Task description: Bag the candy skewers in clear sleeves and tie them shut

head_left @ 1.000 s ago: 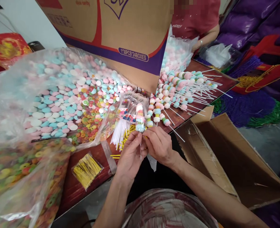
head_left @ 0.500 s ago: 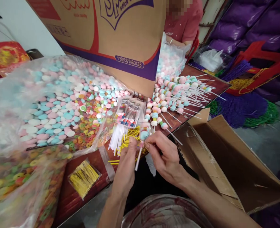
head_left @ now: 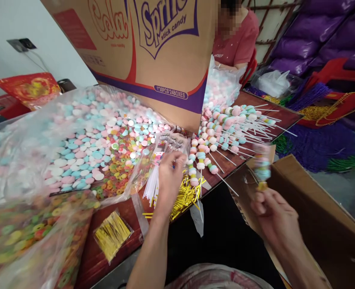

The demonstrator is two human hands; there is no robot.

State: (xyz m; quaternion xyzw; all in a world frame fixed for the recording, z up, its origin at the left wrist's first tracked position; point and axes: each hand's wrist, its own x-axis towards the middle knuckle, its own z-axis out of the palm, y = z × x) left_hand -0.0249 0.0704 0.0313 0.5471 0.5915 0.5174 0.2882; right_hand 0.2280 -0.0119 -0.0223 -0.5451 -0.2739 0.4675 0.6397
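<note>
My right hand (head_left: pixel 278 216) is closed round the lower end of a candy skewer (head_left: pixel 262 162), holding it upright above the open cardboard box at the right. Gold shows just above my fingers, at the base of the candy; the skewer is blurred by motion. My left hand (head_left: pixel 170 180) is over the stack of small printed clear bags (head_left: pixel 176 141), its fingers curled together; what they pinch is hidden. Below lie white sticks (head_left: pixel 151 188) and loose gold twist ties (head_left: pixel 186 196). Beside them rest many candy skewers (head_left: pixel 212 140) on white sticks.
The open cardboard box (head_left: pixel 325 196) stands at the table's right edge. A tall printed carton (head_left: pixel 153 72) blocks the back. Pastel candies (head_left: pixel 75 160) and ring gummies (head_left: pixel 114 172) spread across the left. A packet of gold ties (head_left: pixel 113 235) lies in front. Another person (head_left: pixel 237 44) sits behind.
My right hand has carried the candy skewer from the table's front edge rightwards over the box. My left hand has let go of it and moved up to the printed bags. The view has shifted.
</note>
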